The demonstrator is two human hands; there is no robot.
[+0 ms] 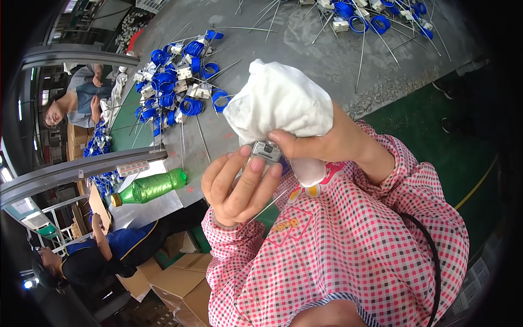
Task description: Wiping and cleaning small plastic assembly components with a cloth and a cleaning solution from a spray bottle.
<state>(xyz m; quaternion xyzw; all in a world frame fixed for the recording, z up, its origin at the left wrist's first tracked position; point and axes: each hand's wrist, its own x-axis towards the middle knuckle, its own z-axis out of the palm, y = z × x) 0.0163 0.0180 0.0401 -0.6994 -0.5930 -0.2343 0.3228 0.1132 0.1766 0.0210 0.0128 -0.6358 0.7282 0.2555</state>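
Close in front of my chest, my left hand [237, 188] holds a small silvery metal block [266, 151] between its fingers and thumb. Part of a blue coil shows beneath the block, and a thin straight wire [269, 204] slants down from it past my palm. My right hand [321, 143] grips a bunched white cloth [286, 98], its thumb at the top edge of the block. Cloth covers most of the right fingers, and a fold of it hangs below that hand.
On the grey table [234, 49] lies a pile of similar blue-coiled metal parts [174, 82], with another heap [376, 16] at the far right. A green plastic bottle [152, 187] lies near the left edge. Two people [81, 101] are beyond the metal frame, near cardboard boxes [182, 280].
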